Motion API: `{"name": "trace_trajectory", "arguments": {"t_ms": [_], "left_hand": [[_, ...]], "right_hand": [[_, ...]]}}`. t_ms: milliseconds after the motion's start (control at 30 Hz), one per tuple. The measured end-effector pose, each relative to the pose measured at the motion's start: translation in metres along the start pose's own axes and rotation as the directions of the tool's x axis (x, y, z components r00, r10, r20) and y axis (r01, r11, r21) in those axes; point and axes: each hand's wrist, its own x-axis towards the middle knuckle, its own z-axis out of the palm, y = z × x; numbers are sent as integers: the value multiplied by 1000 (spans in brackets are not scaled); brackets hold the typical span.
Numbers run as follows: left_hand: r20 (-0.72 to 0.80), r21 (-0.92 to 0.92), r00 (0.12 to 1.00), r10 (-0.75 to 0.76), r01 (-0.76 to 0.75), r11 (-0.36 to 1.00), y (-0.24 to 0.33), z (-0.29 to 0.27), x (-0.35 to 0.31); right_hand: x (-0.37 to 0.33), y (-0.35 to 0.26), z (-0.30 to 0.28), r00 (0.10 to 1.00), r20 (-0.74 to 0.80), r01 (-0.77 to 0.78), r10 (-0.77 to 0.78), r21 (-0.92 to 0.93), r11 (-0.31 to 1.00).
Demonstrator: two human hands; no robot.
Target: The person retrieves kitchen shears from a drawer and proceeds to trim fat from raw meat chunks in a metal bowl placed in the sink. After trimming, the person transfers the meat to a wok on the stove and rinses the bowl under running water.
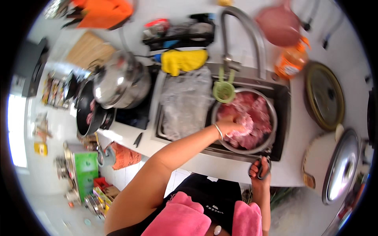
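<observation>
My left hand [230, 127], with a bangle at the wrist, reaches into a round metal bowl [274, 115] and is closed on a pale pink piece of raw meat [246, 122]. More raw meat [258, 110] in large reddish chunks fills the bowl, which stands in the right basin of the sink [284, 118]. Close to the sink's front edge, my right hand [260, 172] grips kitchen scissors [268, 166] by their dark handles. The blades point toward the bowl and are hard to make out. A green strainer [223, 91] hangs at the bowl's far left rim.
A clear plastic bag [185, 102] lies over the left basin. Behind the sink rises a curved faucet [260, 43], with yellow gloves [184, 61] to its left. A steel pot [122, 80] and a black pan [84, 106] are at left; a rice cooker [319, 157] stands at right.
</observation>
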Motion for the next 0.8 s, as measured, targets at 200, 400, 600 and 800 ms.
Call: {"name": "trace_trajectory", "arguments": {"t_ms": [200,400,600,800], "left_hand": [[-2,-372,922,388,-361,855,114,-39,-194],[-346,90,342,874,-915,394,170,-185,-421],[-951,152,95,295,-686,711,159,-369,-563],[-929,325,10,370,-458,827,117,-486,-617]], "right_hand": [[17,18,-12,999,-33,-6,2,-115,993],[-9,59,60,999,-50,-17,2,-312,950],[-18,91,92,995,-3,-94,98,-314,945],[-10,91,113,999,-31,-46,41,-182,982]]}}
